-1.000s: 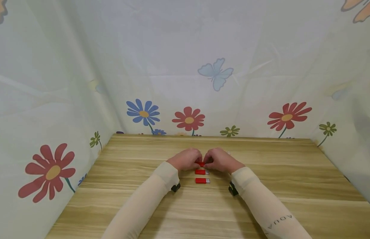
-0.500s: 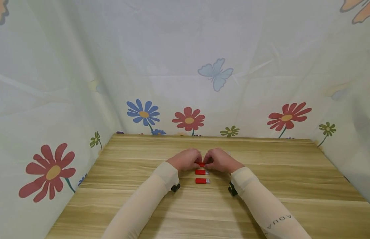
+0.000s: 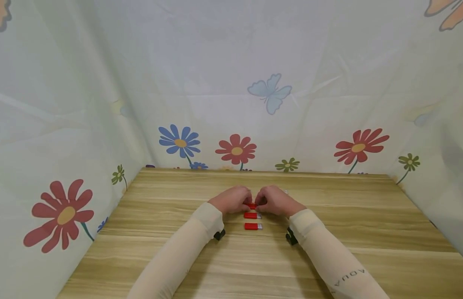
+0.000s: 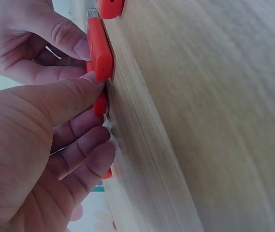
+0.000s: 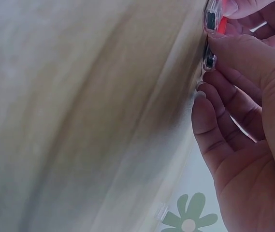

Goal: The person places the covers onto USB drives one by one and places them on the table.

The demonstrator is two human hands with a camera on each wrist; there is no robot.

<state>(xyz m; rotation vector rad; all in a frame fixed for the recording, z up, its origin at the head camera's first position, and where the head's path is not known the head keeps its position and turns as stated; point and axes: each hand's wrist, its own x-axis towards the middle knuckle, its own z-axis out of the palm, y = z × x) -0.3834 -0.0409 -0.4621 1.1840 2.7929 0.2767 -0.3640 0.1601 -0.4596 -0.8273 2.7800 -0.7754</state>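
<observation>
My left hand and right hand meet at the middle of the table, both pinching the ends of a red USB stick. Fingers cover most of it. In the left wrist view the red end of this held USB stick shows between thumb and fingers; in the right wrist view its connector end sticks out by the right fingertips. Just nearer lies a second red USB stick, and nearer still a third, parallel, connectors pointing right.
The wood-grain table ends at a flowered cloth wall. Beyond the right hand a small clear tip peeks out. A further bit of red shows past the left fingers.
</observation>
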